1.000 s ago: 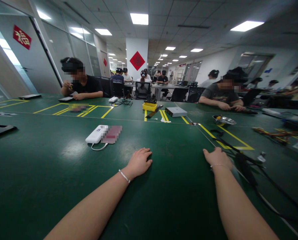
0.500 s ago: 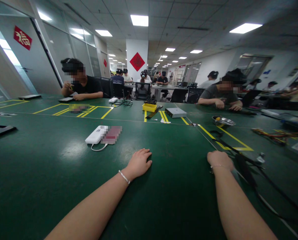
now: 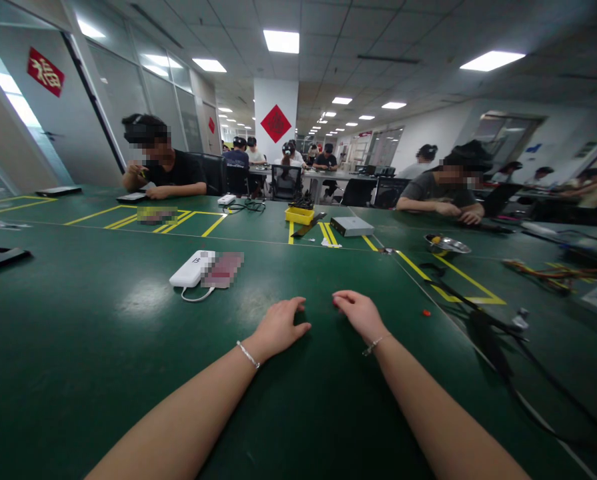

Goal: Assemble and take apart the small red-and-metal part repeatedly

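Note:
My left hand [image 3: 279, 327] rests low over the green table [image 3: 103, 373], its thumb and fingers apart and nothing between them. Facing it across a narrow gap is my right hand [image 3: 361, 313], with thumb and fingertips pinched together. A speck of red [image 3: 335, 301] shows at those fingertips; its kind is too small to make out. Farther right, a small red piece [image 3: 426, 313] lies on the table, apart from both hands.
A white power bank [image 3: 193, 269] with a short cable lies at left beside a blurred-out reddish item. Toward the back stand a yellow bin [image 3: 299, 215] and a grey box [image 3: 352, 226]. Black straps [image 3: 493, 340] and a metal dish [image 3: 447, 244] are at right. Two people sit opposite.
My right hand has moved left from beside the straps to near my left hand, uncovering the small red piece. My left thumb has spread slightly from its fingers.

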The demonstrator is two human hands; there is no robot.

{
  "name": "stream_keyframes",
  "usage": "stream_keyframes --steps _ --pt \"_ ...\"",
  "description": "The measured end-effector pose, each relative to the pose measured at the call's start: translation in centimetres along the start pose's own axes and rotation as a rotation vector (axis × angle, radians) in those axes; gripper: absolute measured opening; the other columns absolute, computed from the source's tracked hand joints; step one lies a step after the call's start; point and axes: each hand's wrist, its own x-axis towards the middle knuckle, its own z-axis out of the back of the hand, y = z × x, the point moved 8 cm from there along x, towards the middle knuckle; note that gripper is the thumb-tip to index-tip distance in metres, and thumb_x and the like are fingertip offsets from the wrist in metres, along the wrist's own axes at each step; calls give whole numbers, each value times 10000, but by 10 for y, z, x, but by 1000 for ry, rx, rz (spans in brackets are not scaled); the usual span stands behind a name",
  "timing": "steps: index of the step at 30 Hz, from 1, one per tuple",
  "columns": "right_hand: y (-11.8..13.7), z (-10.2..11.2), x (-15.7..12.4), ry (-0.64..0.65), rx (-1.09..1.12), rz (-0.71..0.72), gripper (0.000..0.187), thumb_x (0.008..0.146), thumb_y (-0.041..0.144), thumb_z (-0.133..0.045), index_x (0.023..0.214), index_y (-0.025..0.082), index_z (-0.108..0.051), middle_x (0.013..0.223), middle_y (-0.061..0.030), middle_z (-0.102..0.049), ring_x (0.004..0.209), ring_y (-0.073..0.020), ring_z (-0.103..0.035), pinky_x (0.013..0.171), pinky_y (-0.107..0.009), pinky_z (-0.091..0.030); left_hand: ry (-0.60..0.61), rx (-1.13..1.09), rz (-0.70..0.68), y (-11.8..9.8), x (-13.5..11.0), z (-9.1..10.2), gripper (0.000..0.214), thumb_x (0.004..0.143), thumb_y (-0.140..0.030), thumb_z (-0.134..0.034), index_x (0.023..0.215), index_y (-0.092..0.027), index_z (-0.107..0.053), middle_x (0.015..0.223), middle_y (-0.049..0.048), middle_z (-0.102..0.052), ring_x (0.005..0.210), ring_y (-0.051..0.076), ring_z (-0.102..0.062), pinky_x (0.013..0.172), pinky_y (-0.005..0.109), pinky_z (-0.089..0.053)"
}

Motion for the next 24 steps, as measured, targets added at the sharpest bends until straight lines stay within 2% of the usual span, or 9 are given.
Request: stream_keyframes --steps 2,4,7,10,13,16,18,21,24 --pt "13 -37 -8 119 153 45 267 686 369 -495 817 163 -605 719 -30 -633 616 -131 -556 570 -241 -425 3 -78 -1 -3 -1 1 543 684 -339 -569 1175 -228 -363 993 27 -586 914 178 -551 797 290 -415" --pt "22 -60 -16 189 227 72 263 682 378 -507 786 154 -597 687 -28 -630 597 -126 -555 552 -232 -423 -7 -112 -10 -7 -2 2 476 695 -307 -559 1132 -223 -390 918 18 -603 849 165 -572 728 262 -431" --pt "31 -70 -23 236 235 113 264 677 395 -522 756 152 -585 645 -16 -621 581 -120 -554 546 -224 -416 -21 -104 -37 -11 -3 4 266 738 -256 -501 998 -214 -465 818 9 -610 757 151 -583 643 237 -428" --pt "36 -60 -24 252 144 158 302 728 421 -444 730 157 -590 634 -13 -615 573 -116 -550 561 -227 -412 -31 -99 -40 -12 -3 4 171 762 -252 -469 927 -211 -489 787 3 -610 726 142 -581 628 231 -422" --pt "30 -30 -14 120 -134 131 333 767 418 -363 739 190 -605 674 -17 -621 615 -131 -554 588 -246 -406 -70 -122 -15 -7 -2 7 194 777 -272 -445 956 -207 -488 811 11 -610 758 143 -578 666 240 -424" --pt "12 23 -1 -124 -522 53 280 751 348 -385 831 207 -613 825 -60 -613 773 -183 -550 667 -286 -404 -96 -167 19 0 -1 11 230 791 -314 -418 986 -210 -484 826 12 -602 758 140 -572 682 248 -427" --pt "-10 63 4 -270 -705 -47 318 736 328 -394 938 183 -594 950 -116 -566 872 -233 -525 717 -331 -402 -106 -203 37 3 -1 13 249 805 -334 -388 1005 -216 -477 828 7 -597 750 134 -568 681 246 -429" --pt "-58 118 4 -421 -770 -298 438 728 365 -392 1077 135 -523 1040 -188 -489 927 -289 -503 731 -386 -406 -129 -231 40 4 -1 18 260 810 -334 -378 1023 -224 -477 830 -1 -586 757 128 -558 683 239 -428" --pt "-102 153 -5 -501 -751 -528 526 708 444 -393 1109 120 -499 1077 -223 -457 993 -355 -452 716 -441 -409 -145 -232 20 1 -1 20 251 797 -308 -409 1021 -225 -489 847 -5 -580 771 125 -547 700 234 -422"
